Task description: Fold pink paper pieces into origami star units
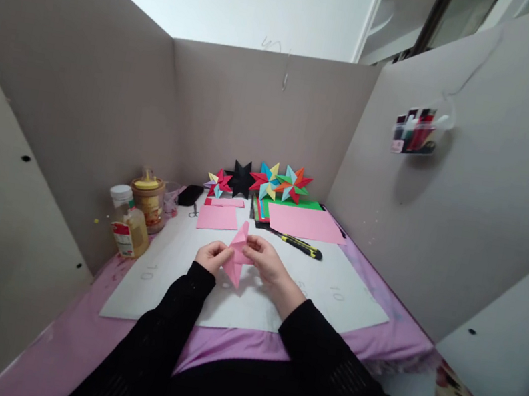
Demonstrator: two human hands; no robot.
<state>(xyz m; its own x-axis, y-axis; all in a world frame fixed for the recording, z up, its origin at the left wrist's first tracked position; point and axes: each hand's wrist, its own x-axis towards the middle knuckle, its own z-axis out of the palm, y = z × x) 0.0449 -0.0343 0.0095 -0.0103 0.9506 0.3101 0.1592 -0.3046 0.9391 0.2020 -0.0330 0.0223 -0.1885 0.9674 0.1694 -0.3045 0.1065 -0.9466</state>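
A piece of folded pink paper (235, 267) with pointed ends is held up over the white sheet (167, 296). My left hand (213, 257) pinches its left side between thumb and fingers. From the right, my right hand (264, 260) grips the paper's other edge with its fingertips. Just beyond my hands lie a small pink sheet (218, 218) and narrow pink strips (226, 202). A yellow and black box cutter (302, 246) rests to the right, below a larger pink sheet (308, 224).
Several folded paper stars (241, 179) lean on the back panel (263, 110). At left stand a glue bottle (130, 226), a brown jar (147, 205) and a clear cup (171, 199), near a black phone (190, 196) and scissors (194, 211). Grey side panels (445, 208) enclose the table.
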